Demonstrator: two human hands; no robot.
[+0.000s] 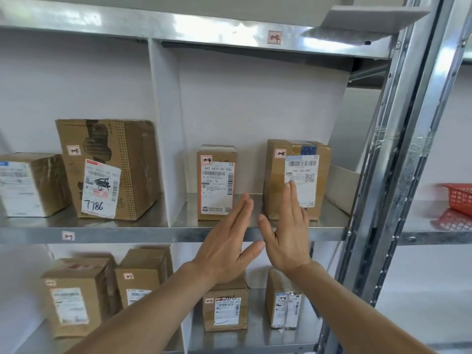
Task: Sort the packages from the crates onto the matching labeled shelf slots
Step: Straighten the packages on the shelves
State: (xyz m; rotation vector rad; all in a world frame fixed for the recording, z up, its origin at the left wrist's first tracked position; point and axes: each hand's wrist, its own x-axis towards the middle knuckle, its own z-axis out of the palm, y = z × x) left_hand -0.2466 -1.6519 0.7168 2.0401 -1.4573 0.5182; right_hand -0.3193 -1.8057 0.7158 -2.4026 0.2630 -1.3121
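Note:
Two cardboard packages stand in the right slot of the middle shelf [329, 231]: a narrow one [216, 182] with a long white label and a wider one [297, 175] to its right. Both carry small red-edged slot stickers. My left hand [226, 247] is raised in front of the shelf edge with straight fingers, holding nothing. My right hand [287, 233] is also flat, and its fingertips overlap the wider package's label. Whether they touch it I cannot tell. A matching slot label [274, 37] sits on the upper shelf rail.
In the left slot stand a large box [107, 167] marked 7786 and a smaller box [30, 183]. Several boxes fill the lower shelf [258, 338]. A white divider [166, 134] separates the slots. Steel uprights [398, 149] rise at right; a red basket [458, 200] sits beyond.

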